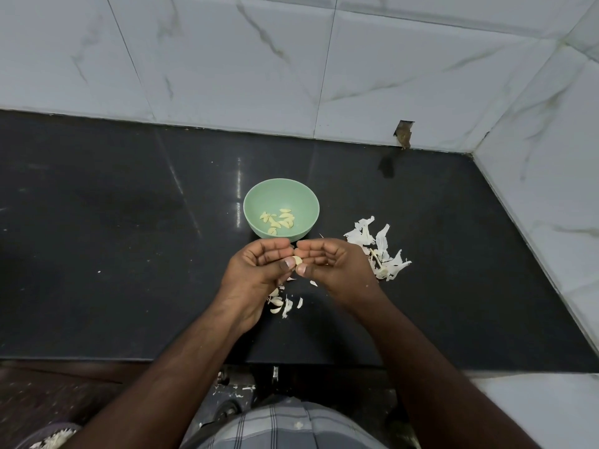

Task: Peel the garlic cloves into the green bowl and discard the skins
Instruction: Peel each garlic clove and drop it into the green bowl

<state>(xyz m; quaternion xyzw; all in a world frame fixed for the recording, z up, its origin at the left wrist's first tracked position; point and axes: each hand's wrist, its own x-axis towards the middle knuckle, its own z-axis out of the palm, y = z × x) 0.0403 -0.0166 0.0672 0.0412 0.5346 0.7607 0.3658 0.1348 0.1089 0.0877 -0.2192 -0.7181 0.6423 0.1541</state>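
Both hands, left hand (259, 265) and right hand (327, 262), are pinching one garlic clove (297, 260) between thumbs and fingers, just near of the green bowl (281, 193). Judging by this, thumbnails should be lifting skin gently, dropping it onto the skins (379, 251) lying right.

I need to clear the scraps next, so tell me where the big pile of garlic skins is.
In the head view, the skin pile lies on the black counter, just right of the right hand and right of the green bowl.
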